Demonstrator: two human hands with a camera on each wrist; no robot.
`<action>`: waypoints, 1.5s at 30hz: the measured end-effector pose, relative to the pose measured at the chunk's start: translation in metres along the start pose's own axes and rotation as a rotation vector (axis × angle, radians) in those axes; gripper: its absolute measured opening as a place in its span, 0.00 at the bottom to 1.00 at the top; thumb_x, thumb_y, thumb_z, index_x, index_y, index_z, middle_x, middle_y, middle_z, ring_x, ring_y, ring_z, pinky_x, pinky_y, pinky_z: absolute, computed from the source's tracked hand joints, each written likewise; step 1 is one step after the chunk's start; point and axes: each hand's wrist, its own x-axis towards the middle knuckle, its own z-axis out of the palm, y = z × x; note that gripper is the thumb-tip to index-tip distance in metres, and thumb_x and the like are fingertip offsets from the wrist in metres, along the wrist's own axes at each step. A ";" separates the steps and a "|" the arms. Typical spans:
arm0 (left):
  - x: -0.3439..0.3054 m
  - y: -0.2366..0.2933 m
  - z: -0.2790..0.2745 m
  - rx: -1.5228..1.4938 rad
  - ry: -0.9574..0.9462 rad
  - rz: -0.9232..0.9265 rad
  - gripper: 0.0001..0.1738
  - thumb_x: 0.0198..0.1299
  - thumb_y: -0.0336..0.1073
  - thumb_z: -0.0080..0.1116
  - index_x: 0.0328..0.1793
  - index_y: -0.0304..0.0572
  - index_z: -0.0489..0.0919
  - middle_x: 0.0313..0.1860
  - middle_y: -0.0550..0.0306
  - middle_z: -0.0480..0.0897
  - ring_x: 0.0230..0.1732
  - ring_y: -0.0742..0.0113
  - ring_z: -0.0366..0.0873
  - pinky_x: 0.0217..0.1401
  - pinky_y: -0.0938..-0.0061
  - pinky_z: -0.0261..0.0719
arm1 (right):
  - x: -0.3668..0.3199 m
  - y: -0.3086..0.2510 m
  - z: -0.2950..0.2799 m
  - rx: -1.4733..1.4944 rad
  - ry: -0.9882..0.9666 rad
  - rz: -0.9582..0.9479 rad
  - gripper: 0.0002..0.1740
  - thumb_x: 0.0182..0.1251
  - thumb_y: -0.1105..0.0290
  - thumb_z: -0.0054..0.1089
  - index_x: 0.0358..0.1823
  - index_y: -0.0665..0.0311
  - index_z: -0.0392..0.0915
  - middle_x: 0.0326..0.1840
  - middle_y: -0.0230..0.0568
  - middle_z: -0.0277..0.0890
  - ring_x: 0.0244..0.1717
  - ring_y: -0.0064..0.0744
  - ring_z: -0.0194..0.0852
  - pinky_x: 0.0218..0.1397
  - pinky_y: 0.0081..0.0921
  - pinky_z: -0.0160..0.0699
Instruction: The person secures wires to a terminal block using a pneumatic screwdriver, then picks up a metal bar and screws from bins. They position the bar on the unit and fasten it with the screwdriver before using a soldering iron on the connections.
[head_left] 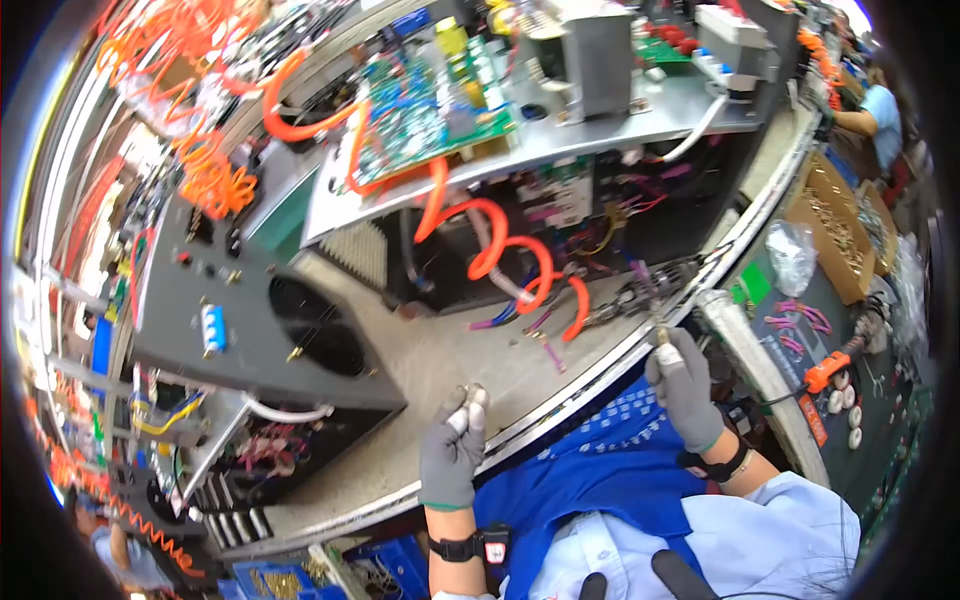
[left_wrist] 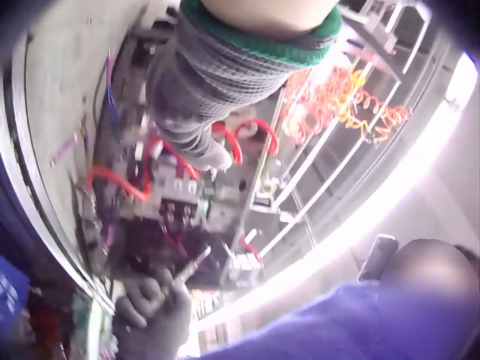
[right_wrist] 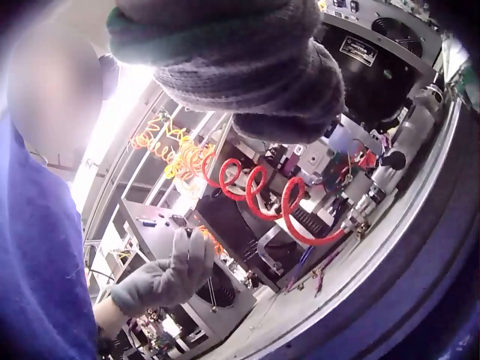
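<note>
My left hand [head_left: 453, 455], in a grey glove with a green cuff, is raised over the bench edge. Its thumb and fingertips pinch a small metallic piece [head_left: 464, 387], too small to make out its kind. To the right, my gloved right hand [head_left: 688, 395] grips a slender pointed tool [left_wrist: 193, 268], whose light tip sticks out past the fingers in the left wrist view. Beyond both hands is an open black equipment chassis [head_left: 630, 195] with wiring inside. A coiled orange air hose [head_left: 490, 240] hangs in front of it, its end close to a metal power tool [head_left: 635, 298] lying at the bench edge.
A grey panel with a round opening [head_left: 240, 290] stands at left. A green circuit board [head_left: 425, 120] rests on top of the chassis. On the right-hand bench are a cardboard box of small parts [head_left: 835, 225], purple wires [head_left: 800, 322] and an orange-handled tool [head_left: 828, 370].
</note>
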 end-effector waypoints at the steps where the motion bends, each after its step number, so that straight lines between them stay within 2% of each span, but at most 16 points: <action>1: 0.004 -0.012 0.020 0.016 -0.024 -0.063 0.21 0.60 0.16 0.37 0.61 0.23 0.64 0.60 0.33 0.70 0.63 0.43 0.70 0.62 0.66 0.78 | 0.001 -0.003 -0.001 -0.006 0.022 -0.032 0.14 0.70 0.67 0.40 0.49 0.66 0.69 0.23 0.28 0.64 0.22 0.14 0.54 0.25 0.16 0.57; 3: 0.010 -0.039 0.062 0.039 -0.069 -0.154 0.21 0.60 0.16 0.37 0.61 0.23 0.64 0.60 0.33 0.70 0.63 0.44 0.70 0.63 0.66 0.78 | 0.004 -0.001 -0.010 0.008 0.016 -0.124 0.14 0.70 0.68 0.41 0.50 0.67 0.69 0.24 0.29 0.66 0.23 0.15 0.57 0.27 0.17 0.59; 5: 0.018 -0.067 0.103 0.745 -0.293 0.066 0.19 0.62 0.18 0.38 0.60 0.22 0.65 0.61 0.34 0.70 0.64 0.46 0.69 0.65 0.63 0.75 | 0.004 -0.008 -0.017 0.023 0.018 -0.146 0.14 0.70 0.66 0.41 0.51 0.67 0.68 0.24 0.29 0.65 0.24 0.16 0.58 0.27 0.18 0.60; 6: 0.026 -0.076 0.117 0.747 -0.305 0.061 0.19 0.62 0.18 0.38 0.60 0.22 0.65 0.61 0.34 0.70 0.64 0.46 0.69 0.65 0.63 0.75 | 0.004 -0.010 -0.020 0.042 0.018 -0.146 0.15 0.70 0.66 0.41 0.51 0.67 0.68 0.24 0.29 0.65 0.24 0.16 0.58 0.28 0.18 0.60; 8: 0.043 -0.089 0.138 0.219 -0.314 -0.241 0.19 0.65 0.25 0.41 0.61 0.24 0.66 0.62 0.35 0.69 0.66 0.47 0.67 0.69 0.59 0.70 | 0.001 -0.017 -0.028 0.055 0.038 -0.137 0.15 0.70 0.66 0.42 0.51 0.67 0.69 0.23 0.29 0.65 0.24 0.16 0.58 0.28 0.18 0.60; 15: 0.079 -0.120 0.143 -0.029 -0.393 -0.430 0.29 0.70 0.48 0.44 0.64 0.27 0.65 0.67 0.35 0.64 0.70 0.43 0.60 0.74 0.53 0.60 | 0.004 -0.019 -0.051 -0.136 0.024 -0.165 0.14 0.69 0.66 0.45 0.47 0.69 0.72 0.22 0.30 0.67 0.24 0.16 0.61 0.27 0.20 0.62; 19: 0.075 -0.117 0.142 -0.054 -0.359 -0.415 0.32 0.67 0.48 0.49 0.66 0.26 0.63 0.67 0.33 0.63 0.70 0.42 0.61 0.73 0.53 0.62 | 0.006 -0.020 -0.049 -0.185 0.013 -0.215 0.12 0.68 0.68 0.46 0.46 0.68 0.72 0.22 0.30 0.67 0.25 0.16 0.62 0.28 0.20 0.63; 21: 0.067 -0.113 0.128 0.021 -0.375 -0.343 0.31 0.65 0.41 0.49 0.68 0.25 0.59 0.69 0.33 0.60 0.71 0.43 0.58 0.74 0.53 0.60 | 0.004 -0.024 -0.044 -0.204 -0.018 -0.170 0.12 0.68 0.68 0.46 0.46 0.68 0.72 0.22 0.30 0.67 0.25 0.16 0.62 0.28 0.20 0.63; 22: 0.064 -0.111 0.111 0.074 -0.429 -0.279 0.30 0.61 0.30 0.47 0.68 0.24 0.57 0.69 0.33 0.60 0.72 0.42 0.58 0.74 0.55 0.59 | 0.002 -0.024 -0.041 -0.227 -0.029 -0.124 0.12 0.68 0.68 0.46 0.46 0.67 0.72 0.22 0.30 0.67 0.24 0.17 0.61 0.28 0.20 0.63; 25: 0.039 -0.102 0.069 0.367 -0.274 -0.235 0.29 0.59 0.22 0.42 0.69 0.22 0.56 0.68 0.34 0.63 0.70 0.43 0.62 0.72 0.56 0.64 | -0.002 -0.013 -0.031 -0.232 -0.131 -0.056 0.12 0.69 0.68 0.44 0.45 0.69 0.72 0.22 0.28 0.65 0.24 0.15 0.59 0.28 0.18 0.61; 30: -0.014 -0.069 0.001 0.542 -0.105 -0.091 0.26 0.64 0.27 0.41 0.68 0.23 0.58 0.63 0.33 0.68 0.65 0.44 0.69 0.67 0.56 0.71 | -0.012 0.008 -0.015 -0.323 -0.350 -0.007 0.10 0.68 0.71 0.46 0.45 0.69 0.72 0.23 0.29 0.66 0.24 0.15 0.60 0.28 0.18 0.61; 32: -0.027 -0.057 -0.023 0.701 0.032 0.169 0.26 0.67 0.35 0.45 0.67 0.24 0.60 0.61 0.35 0.70 0.60 0.44 0.73 0.64 0.55 0.74 | -0.012 0.026 -0.009 -0.361 -0.370 -0.042 0.11 0.68 0.72 0.47 0.48 0.68 0.71 0.25 0.31 0.68 0.25 0.16 0.62 0.29 0.20 0.65; 36: -0.042 -0.015 -0.065 0.262 0.263 0.364 0.37 0.65 0.52 0.53 0.68 0.29 0.59 0.65 0.38 0.65 0.63 0.43 0.68 0.65 0.53 0.72 | -0.013 0.028 0.007 -0.320 -0.471 0.165 0.20 0.67 0.71 0.45 0.60 0.67 0.65 0.31 0.36 0.72 0.26 0.18 0.66 0.29 0.19 0.67; 39: -0.071 0.029 -0.072 -0.252 0.503 0.588 0.35 0.63 0.55 0.54 0.64 0.34 0.66 0.66 0.42 0.65 0.71 0.48 0.57 0.69 0.51 0.65 | -0.013 0.012 0.026 -0.230 -0.447 0.378 0.27 0.68 0.69 0.42 0.68 0.64 0.56 0.32 0.36 0.71 0.24 0.16 0.63 0.23 0.13 0.65; 40: -0.087 0.049 -0.088 -0.398 0.409 0.626 0.35 0.62 0.55 0.56 0.65 0.34 0.66 0.66 0.43 0.66 0.70 0.51 0.60 0.69 0.53 0.67 | -0.012 0.015 0.027 -0.173 -0.430 0.391 0.28 0.68 0.69 0.43 0.69 0.63 0.55 0.32 0.37 0.72 0.22 0.16 0.63 0.22 0.13 0.65; 45: -0.149 0.097 -0.132 -0.517 0.582 0.933 0.34 0.63 0.51 0.56 0.67 0.34 0.64 0.67 0.47 0.67 0.66 0.57 0.65 0.65 0.59 0.72 | -0.008 0.028 0.025 0.022 -0.385 0.342 0.19 0.67 0.70 0.45 0.57 0.69 0.69 0.33 0.39 0.74 0.18 0.18 0.64 0.20 0.14 0.64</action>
